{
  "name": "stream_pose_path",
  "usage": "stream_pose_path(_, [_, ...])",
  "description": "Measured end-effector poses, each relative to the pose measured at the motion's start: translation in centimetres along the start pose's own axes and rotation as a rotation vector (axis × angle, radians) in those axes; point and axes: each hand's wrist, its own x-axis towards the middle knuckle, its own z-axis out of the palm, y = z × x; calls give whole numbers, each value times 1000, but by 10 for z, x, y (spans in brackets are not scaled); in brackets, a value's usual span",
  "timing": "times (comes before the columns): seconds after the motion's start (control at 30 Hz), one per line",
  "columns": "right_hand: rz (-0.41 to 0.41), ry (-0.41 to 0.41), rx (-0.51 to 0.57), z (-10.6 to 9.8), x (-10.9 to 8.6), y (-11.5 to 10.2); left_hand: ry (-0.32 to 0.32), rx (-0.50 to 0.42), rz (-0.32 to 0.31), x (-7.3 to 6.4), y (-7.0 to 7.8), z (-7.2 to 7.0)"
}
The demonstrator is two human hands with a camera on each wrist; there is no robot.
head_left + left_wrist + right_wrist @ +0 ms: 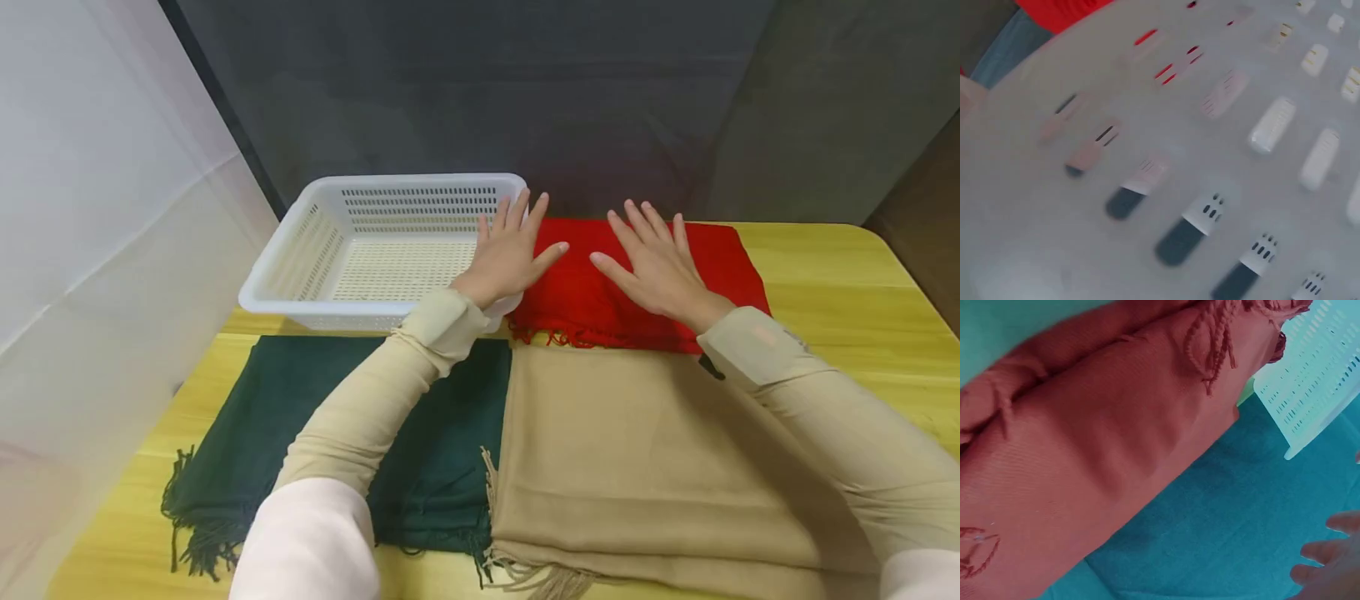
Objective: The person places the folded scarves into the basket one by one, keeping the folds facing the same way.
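Note:
In the head view my left hand (504, 254) is spread with straight fingers above the right end of a white slotted plastic basket (360, 307). Whether it touches the rim cannot be told. My right hand (660, 271), also spread and holding nothing, hovers over a folded red fringed scarf (570, 287). The right wrist view has the red scarf (1110, 444) close up, with knotted tassels, and a few fingertips (1319, 553) at lower right. Perforated basket wall (1104, 206) fills the left wrist view. No cloth shows inside the basket.
A folded dark green fringed scarf (315, 417) lies in front of the basket. Right of it is a folded tan fringed scarf (637, 442), partly under my right forearm. All rest on a yellow wooden table (840, 292). A dark grey panel (480, 92) stands behind, a pale wall at left.

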Motion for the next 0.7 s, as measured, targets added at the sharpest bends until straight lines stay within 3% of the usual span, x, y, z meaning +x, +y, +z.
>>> stream_pose_path(0.27, [1, -9, -10, 1, -8, 5, 38, -6, 45, -14, -5, -1])
stream_pose_path(0.7, [15, -36, 32, 1, -24, 14, 94, 15, 157, -39, -6, 9])
